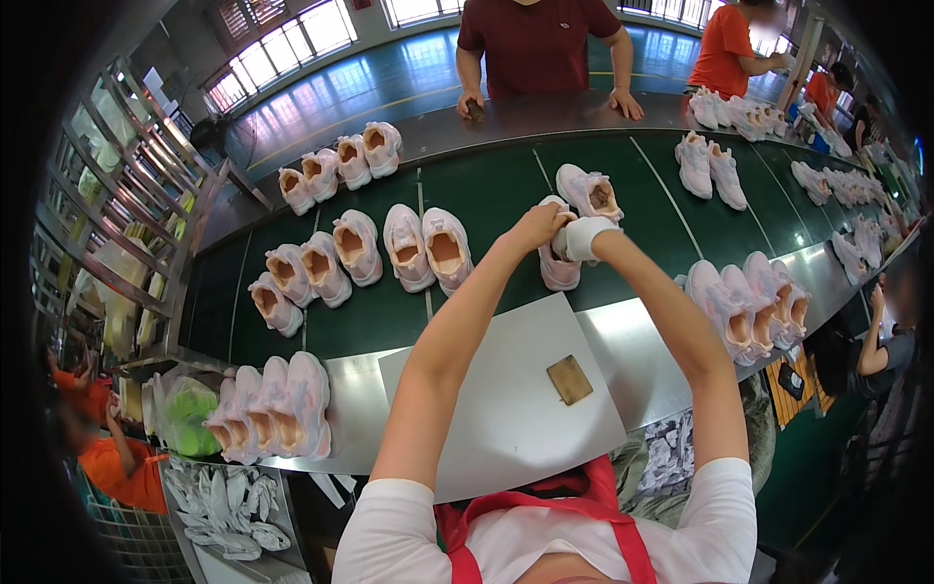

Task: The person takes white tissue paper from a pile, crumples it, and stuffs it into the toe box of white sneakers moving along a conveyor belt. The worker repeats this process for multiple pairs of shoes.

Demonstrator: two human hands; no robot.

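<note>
Both my arms reach forward over the green conveyor belt [486,190]. My left hand [538,226] grips the heel of a pale pink sneaker [558,268] that rests on the belt. My right hand [584,238], in a white glove, holds the same sneaker from the right side. A second pink sneaker [590,193] lies just beyond it on the belt. A small brown square pad [569,379] lies on the white board [506,409] in front of me.
Pairs of pink sneakers [428,248] lie in rows along the belt. Stacks of sneakers stand on the steel ledge at left [277,409] and right [749,307]. A person in a maroon shirt [540,44] stands across the belt; other workers are at right and lower left.
</note>
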